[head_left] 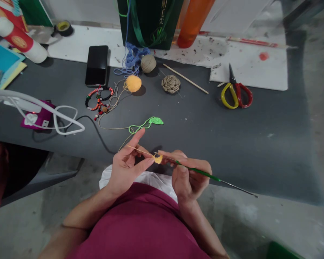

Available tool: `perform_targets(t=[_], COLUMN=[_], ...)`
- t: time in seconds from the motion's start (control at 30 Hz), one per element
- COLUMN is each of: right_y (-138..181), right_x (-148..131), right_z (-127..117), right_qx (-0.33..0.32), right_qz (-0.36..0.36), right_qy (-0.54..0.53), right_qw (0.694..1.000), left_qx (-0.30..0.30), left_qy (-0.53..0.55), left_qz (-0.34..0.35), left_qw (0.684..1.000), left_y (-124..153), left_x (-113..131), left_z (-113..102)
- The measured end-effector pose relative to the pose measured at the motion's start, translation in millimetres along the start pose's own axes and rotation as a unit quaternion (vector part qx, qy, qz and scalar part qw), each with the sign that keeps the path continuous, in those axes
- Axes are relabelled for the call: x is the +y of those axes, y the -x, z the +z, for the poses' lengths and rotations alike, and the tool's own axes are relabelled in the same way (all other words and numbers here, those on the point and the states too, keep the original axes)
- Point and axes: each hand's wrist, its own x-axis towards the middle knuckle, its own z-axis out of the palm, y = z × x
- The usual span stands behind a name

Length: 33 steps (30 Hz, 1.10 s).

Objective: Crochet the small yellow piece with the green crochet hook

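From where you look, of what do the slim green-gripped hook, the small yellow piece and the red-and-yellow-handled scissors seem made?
Hook: shaft probably metal, by its silvery shine; smooth, evenly coloured grip possibly plastic or coated metal. Yellow piece: likely matte yarn; a thread joins it. Scissors: dark, tapering blades apparently metal; smooth, glossy handles probably plastic.

Grey table, yellow yarn ball, phone; scissors

No text can be read surely. On the dark green bag, at the far edge of the desk, pale characters stand in a column, cut at the top, and below them a bright green sign. Near the far left corner, the white-and-red bottle carries a round emblem, its marks too small.
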Motion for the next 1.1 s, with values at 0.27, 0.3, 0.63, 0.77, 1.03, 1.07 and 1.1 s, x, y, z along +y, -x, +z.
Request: perform_targets(t=[0.27,0.3,0.63,0.77,1.03,1.07,1.1], right_y=[3.0,3.2,-2.7,-2.5,-4.4,-4.2,-3.6], right_x=[4.6,4.9,3.9,6.1,5.0,4.7,4.7], right_z=[-0.7,-0.4,6.7,5.3,-1.9,-3.9,-5.7], right_qx=[0.013,0.017,0.053,0.036,-0.015,-0.025,-0.039], right_qz=[-0.006,0.001,0.154,0.176,0.108,0.069,0.028], right_qy=[0.011,0.006,-0.119,-0.12,-0.029,0.017,0.068], right_qw=[1.0,1.0,0.98,0.976,0.994,0.997,0.997], left_qx=[-0.009,-0.015,-0.063,-0.081,-0.068,-0.053,-0.04], left_qy=[-0.013,-0.013,0.047,0.108,0.082,0.049,0.011], left_qz=[-0.012,-0.012,-0.126,-0.208,-0.18,-0.144,-0.104], left_qw=[1.0,1.0,0.989,0.969,0.978,0.987,0.994], left_y=[1.0,1.1,-2.5,-6.6,-5.3,-2.8,0.0], left_x=[-0.4,-1.1,0.8,-0.4,2.9,3.0,2.5], left_z=[2.5,2.6,0.0,-2.5,-0.1,0.7,1.5])
